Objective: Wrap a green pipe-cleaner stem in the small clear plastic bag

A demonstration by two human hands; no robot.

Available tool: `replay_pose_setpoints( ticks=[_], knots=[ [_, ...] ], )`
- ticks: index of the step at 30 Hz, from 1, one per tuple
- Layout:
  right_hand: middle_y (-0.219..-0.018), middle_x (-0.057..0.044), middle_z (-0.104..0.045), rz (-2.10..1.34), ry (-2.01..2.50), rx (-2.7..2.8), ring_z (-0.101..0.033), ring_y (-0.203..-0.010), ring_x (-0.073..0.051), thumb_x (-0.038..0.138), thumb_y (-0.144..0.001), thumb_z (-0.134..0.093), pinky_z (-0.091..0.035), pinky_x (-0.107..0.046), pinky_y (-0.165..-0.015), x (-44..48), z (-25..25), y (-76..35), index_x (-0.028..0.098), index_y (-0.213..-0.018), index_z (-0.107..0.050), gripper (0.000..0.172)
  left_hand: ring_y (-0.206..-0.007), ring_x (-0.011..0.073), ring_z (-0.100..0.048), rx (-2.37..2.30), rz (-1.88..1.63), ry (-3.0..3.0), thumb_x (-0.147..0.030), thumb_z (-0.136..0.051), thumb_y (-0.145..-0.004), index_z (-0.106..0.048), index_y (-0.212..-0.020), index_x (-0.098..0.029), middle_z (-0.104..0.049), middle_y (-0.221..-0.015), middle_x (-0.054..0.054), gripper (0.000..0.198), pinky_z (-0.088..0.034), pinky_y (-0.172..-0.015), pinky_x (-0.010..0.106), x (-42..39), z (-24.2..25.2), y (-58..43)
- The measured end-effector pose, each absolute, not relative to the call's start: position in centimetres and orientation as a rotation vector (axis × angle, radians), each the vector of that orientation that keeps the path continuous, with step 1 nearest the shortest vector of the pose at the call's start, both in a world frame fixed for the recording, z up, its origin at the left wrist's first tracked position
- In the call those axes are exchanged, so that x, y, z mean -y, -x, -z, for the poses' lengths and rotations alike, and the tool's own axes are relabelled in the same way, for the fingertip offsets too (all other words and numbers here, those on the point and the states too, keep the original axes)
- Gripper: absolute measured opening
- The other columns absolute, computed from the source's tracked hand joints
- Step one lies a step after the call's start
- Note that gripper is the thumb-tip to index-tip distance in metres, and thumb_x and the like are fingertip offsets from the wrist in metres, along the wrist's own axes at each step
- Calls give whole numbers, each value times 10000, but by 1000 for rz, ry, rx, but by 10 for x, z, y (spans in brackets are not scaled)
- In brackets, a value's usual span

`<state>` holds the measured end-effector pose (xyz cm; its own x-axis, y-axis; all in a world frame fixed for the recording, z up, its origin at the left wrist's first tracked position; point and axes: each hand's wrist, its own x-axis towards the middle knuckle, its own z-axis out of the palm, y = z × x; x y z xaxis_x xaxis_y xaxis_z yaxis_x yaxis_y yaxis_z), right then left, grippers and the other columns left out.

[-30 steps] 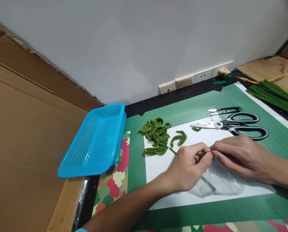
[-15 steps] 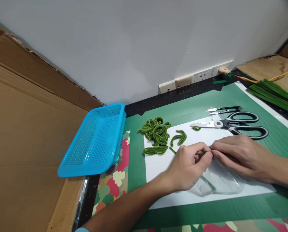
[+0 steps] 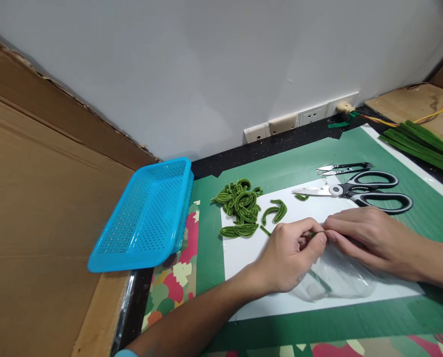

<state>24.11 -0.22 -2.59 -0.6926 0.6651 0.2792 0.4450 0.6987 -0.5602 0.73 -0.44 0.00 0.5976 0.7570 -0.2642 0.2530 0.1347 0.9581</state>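
Fingertips pinched, my left hand [image 3: 295, 253] and my right hand [image 3: 373, 243] meet over a white sheet [image 3: 243, 277]. Between them runs a thin green pipe cleaner [image 3: 318, 232], mostly hidden by the fingers. Under both hands lies a clear plastic bag [image 3: 340, 277] with a dark green strip showing in it. Left of my hands are a heap of bent green pipe cleaner pieces [image 3: 243, 203] and a curled piece [image 3: 277, 213]. Beyond my right hand rest black-and-grey scissors [image 3: 340, 191] and small thread snips [image 3: 346, 168].
A blue perforated basket [image 3: 143, 213] stands at the left beside a cardboard panel [image 3: 50, 198]. A bundle of long green pipe cleaners [image 3: 422, 144] lies at the far right. Wall sockets [image 3: 310, 116] with a plug [image 3: 345, 108] line the back, above the green mat [image 3: 284, 171].
Almost nothing differs. Both hands keep the same pinch in the same place, with a little more green showing between the fingertips.
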Motion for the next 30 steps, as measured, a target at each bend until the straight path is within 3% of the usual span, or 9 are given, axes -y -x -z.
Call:
replay_pose_setpoints(
  ticks=[12, 30],
  knots=[
    [-696, 7, -525, -658, 854, 2445, -461, -592, -122, 222, -1127, -401, -288, -315, -600, 1, 24, -240, 207, -822, -467, 312, -669, 98, -390, -899, -464, -1405, -396, -650, -1016, -611, -920, -181, -481, -732, -44, 238, -293, -618, 272, 4, 2, -7],
    [-710, -3, -540, -708, 882, 2438, -463, -605, -136, 209, -1113, -418, -288, -335, -610, 2, 25, -242, 208, -823, -475, 295, -672, 100, -390, -896, -461, -1402, -387, -656, -1013, -619, -930, -188, -482, -733, -47, 220, -296, -624, 274, 4, 2, -7]
  ],
)
